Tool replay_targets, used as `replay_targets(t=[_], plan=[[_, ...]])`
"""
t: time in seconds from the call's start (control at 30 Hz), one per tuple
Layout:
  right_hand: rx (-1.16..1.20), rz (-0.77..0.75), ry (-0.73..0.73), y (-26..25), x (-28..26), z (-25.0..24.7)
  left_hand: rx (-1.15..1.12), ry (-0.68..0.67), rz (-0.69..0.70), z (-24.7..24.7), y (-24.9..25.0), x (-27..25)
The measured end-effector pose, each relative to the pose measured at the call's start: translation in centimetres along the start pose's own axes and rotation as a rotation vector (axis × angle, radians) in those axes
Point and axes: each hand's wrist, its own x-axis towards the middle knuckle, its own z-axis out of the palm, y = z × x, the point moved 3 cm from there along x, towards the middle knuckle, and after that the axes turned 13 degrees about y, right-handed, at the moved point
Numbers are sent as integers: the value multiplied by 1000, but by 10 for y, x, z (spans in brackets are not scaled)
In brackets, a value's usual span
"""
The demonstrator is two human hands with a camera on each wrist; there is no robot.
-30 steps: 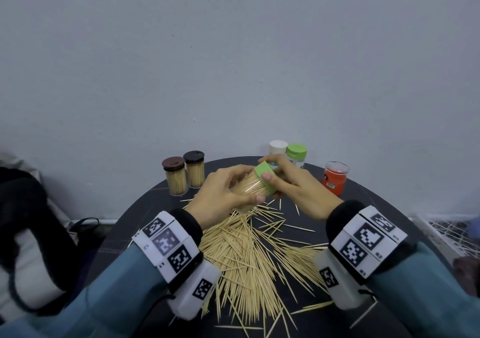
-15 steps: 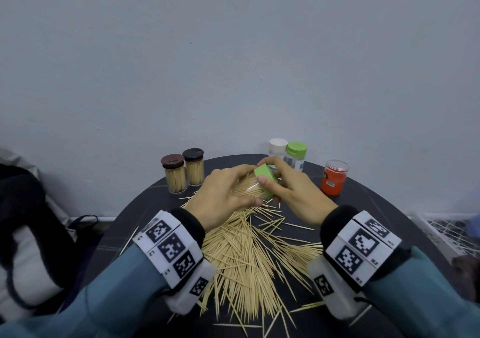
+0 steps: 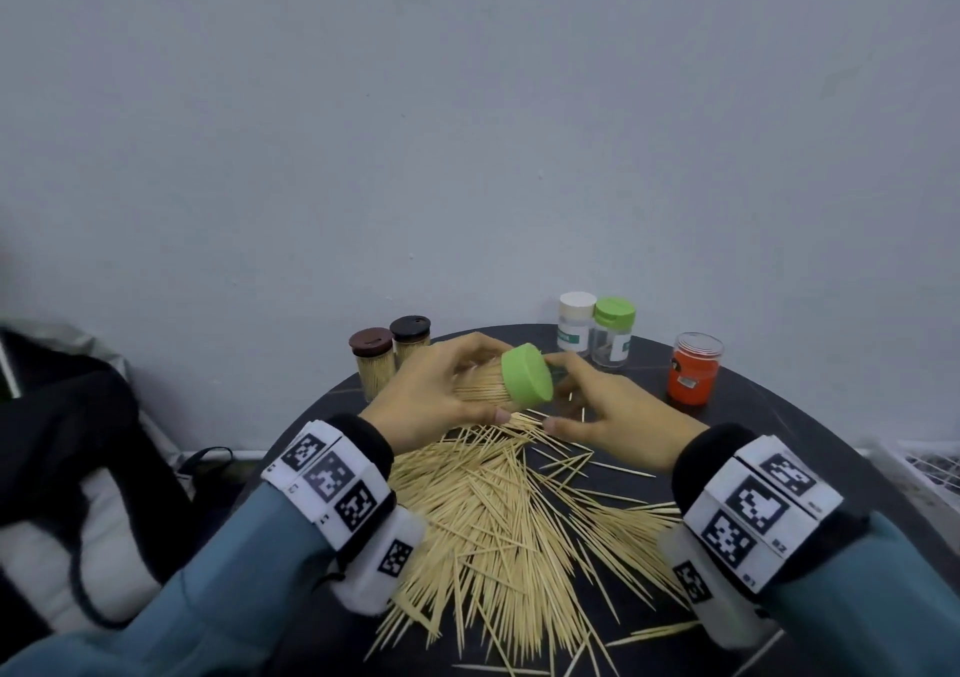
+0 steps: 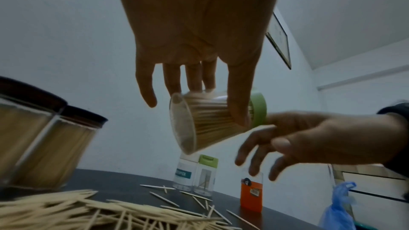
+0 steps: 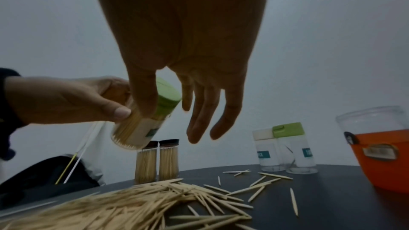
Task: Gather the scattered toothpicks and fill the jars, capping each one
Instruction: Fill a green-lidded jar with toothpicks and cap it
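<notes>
My left hand grips a clear jar packed with toothpicks and holds it tilted above the table, thumb underneath. Its green cap sits on the jar's mouth and faces me. The left wrist view shows the jar between thumb and fingers. My right hand hovers just right of the cap with fingers relaxed and spread, holding nothing; the right wrist view shows these fingers apart from the cap. A big pile of loose toothpicks lies on the dark round table beneath both hands.
Two brown-capped jars full of toothpicks stand at the back left. A white-capped jar and a green-capped jar stand at the back, an orange lidless jar to their right. A black bag lies left of the table.
My right hand was pinching the green cap on the jar and has now let go and drawn slightly right. The left hand has turned the jar so the cap faces me.
</notes>
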Motion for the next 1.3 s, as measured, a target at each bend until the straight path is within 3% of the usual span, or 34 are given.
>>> replay_targets(t=[0.13,0.27,0.43,0.63,0.83,1.3], plan=[[-183,-4,-148,7,-1,12,27,83,-80,-26,-17,5],[-301,54,-286,16,-4,24,29,275,-178,-64,-37,9],[-406,108,-349,28,-5,30,142,415,-326,-98,-78,11],[-429,115,-355,27,-6,33,183,396,-492,-108,-122,6],[-450,113,-359,28,-6,36,147,344,-600,-109,-134,5],[-444,119,-366,27,-6,36,150,274,-663,-99,-134,5]])
